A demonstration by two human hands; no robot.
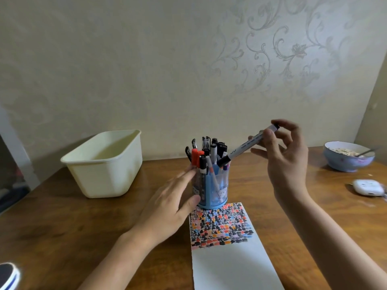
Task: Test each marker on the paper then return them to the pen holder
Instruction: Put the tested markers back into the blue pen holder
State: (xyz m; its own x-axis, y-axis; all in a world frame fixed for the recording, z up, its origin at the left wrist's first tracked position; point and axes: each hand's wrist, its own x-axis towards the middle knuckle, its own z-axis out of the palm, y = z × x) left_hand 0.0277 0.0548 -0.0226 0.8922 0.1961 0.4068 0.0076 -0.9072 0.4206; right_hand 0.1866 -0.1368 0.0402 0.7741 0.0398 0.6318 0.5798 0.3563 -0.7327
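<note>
one marker (249,146) sits pinched at its top end in the right hand (287,155), black cap slanting down over the pen holder (213,189). left hand (173,204) has a loose, flat grip against the holder's side, paper (230,248) just in front on the bench (83,227).

Centre of the table (62,216) stands the pen holder (213,190), a translucent blue cup with a little white cartoon figure on its near side, upright and packed with markers and pens (209,152): black caps, a bright red-orange one on the left, a few white barrels poking up. One marker (249,145) is in the air, white barrel with small print, tilted, black capped end low over the holder's right rim, other end high to the right. Just near of the holder, touching its base, lies the paper (232,264), a white sheet; its far part is crammed with rows of black, orange, blue and pink test marks, its near part blank.
</note>
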